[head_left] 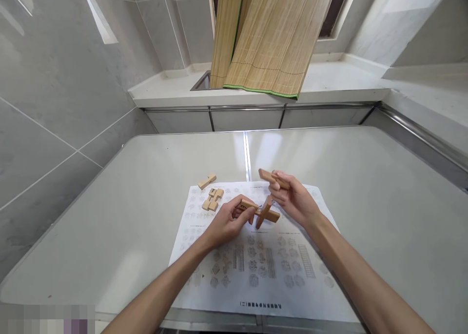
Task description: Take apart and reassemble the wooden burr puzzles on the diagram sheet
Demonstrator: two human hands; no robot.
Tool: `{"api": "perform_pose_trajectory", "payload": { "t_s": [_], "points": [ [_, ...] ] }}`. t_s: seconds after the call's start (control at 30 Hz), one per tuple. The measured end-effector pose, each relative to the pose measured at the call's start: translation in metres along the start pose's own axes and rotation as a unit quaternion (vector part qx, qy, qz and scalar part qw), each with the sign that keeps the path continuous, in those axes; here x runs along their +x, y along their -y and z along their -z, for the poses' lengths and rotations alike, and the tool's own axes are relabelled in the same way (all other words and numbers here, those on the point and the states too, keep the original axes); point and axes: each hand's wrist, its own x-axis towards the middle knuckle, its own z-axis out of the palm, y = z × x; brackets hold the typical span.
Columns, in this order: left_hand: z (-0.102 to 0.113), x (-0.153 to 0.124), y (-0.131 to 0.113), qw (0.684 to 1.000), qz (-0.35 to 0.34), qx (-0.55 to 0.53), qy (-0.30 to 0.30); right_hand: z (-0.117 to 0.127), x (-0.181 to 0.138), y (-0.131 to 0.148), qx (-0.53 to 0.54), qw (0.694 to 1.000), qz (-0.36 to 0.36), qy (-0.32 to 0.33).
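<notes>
Crossed pieces sit over the sheet, loose blocks to their left.

**What I cannot make out from here**

The left hand covers one end of the crossed wooden pieces, so I cannot see how they join there. The right hand wraps the near end of a wooden bar. The diagrams on the printed sheet are too small for me to read. A pixelated patch blurs the lower left corner. The bamboo mat runs off the top edge and hides most of what may be a sink.
</notes>
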Motion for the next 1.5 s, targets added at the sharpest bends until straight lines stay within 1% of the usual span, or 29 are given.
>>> {"api": "perform_pose_trajectory", "payload": {
  "t_s": [0.07,0.17,0.33,0.43,0.5,0.57,0.7,0.83,1.0,1.13,1.23,1.3,1.5],
  "points": [
    [0.0,0.001,0.001,1.0,0.007,-0.014,-0.015,0.0,0.002,0.002,0.033,0.999,0.009,-0.006],
    [0.001,0.002,0.005,0.998,0.021,-0.044,-0.039,0.005,0.003,0.003,0.026,1.0,0.012,-0.01],
    [0.004,0.004,0.008,0.994,0.016,-0.066,-0.085,0.009,0.003,0.002,0.034,0.999,-0.042,0.008],
    [0.005,0.005,0.007,0.992,-0.006,-0.074,-0.104,0.005,0.001,0.0,0.037,0.998,-0.047,0.031],
    [0.005,0.006,0.008,0.989,-0.011,-0.099,-0.107,0.001,-0.001,-0.002,0.025,0.998,-0.032,0.05],
    [0.005,0.006,0.011,0.986,0.005,-0.132,-0.107,-0.003,-0.003,-0.006,-0.003,0.998,-0.016,0.056],
    [0.004,0.008,0.016,0.973,0.045,-0.204,-0.098,-0.008,-0.007,-0.019,-0.068,0.997,-0.016,0.026],
    [0.003,0.009,0.017,0.969,0.05,-0.225,-0.093,-0.015,-0.009,-0.025,-0.068,0.998,-0.011,0.007],
    [0.004,0.008,0.019,0.968,0.061,-0.22,-0.109,-0.023,-0.011,-0.022,-0.045,0.997,-0.02,0.059],
    [0.004,0.009,0.022,0.963,0.074,-0.226,-0.127,-0.025,-0.013,-0.023,-0.066,0.993,-0.036,0.095],
    [0.004,0.009,0.023,0.957,0.084,-0.24,-0.138,-0.022,-0.013,-0.026,-0.094,0.988,-0.031,0.118],
    [0.004,0.009,0.023,0.954,0.087,-0.25,-0.139,-0.021,-0.013,-0.027,-0.114,0.986,-0.025,0.123],
    [0.004,0.008,0.019,0.949,0.082,-0.268,-0.145,-0.023,-0.014,-0.028,-0.156,0.981,-0.026,0.111]
  ]
}}
